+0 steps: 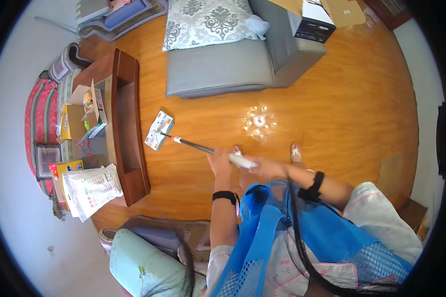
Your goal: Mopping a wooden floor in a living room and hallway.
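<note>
A flat mop with a white and blue-edged head [159, 130] rests on the wooden floor, close to the coffee table's side. Its pole [197, 146] slants from the head towards me and ends in a white handle [241, 161]. My left hand [220, 162] is wrapped around the pole just below the white grip. Around the top end of that grip closes my right hand [269, 167]. Both wrists carry black straps. The fingers' undersides are hidden.
A brown coffee table [128, 126] at left bears open cardboard boxes [96, 107] and a white plastic bag [93, 189]. Ahead stands a grey sofa [219, 70] with a patterned cushion [208, 24] and a box [314, 24]. A pale green seat [145, 260] is at lower left.
</note>
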The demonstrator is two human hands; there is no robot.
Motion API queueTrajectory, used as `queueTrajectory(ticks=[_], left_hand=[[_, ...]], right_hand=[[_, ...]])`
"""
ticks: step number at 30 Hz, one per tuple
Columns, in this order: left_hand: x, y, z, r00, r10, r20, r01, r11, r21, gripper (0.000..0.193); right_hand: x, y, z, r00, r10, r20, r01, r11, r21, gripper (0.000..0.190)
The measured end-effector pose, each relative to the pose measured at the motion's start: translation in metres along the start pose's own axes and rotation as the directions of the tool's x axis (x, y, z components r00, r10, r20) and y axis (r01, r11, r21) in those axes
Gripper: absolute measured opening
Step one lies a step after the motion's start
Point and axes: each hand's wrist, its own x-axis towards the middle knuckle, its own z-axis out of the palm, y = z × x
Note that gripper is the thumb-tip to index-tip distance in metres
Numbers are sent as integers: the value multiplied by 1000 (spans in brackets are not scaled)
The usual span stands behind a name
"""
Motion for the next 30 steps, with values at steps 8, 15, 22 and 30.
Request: queueTrajectory(ticks=[8,15,22,30], left_hand=[[-27,274,126,770,517,373,-414,851,-323,17],[-104,488,84,473,830,295,-575,544,-611,21],[-106,487,95,578,790,204,-543,559,-627,19],[-64,292,100,831,552,73,-414,700,-582,13]], right_hand=[[-245,202,-149,991,-108,-79,105,994,-42,61],[-474,169,-209,875,353,-332,-409,905,-115,57],[-460,139,-201,780,262,-569,-474,840,-263,49],[-291,148,-130,954,-15,-301,-94,934,-345,55]])
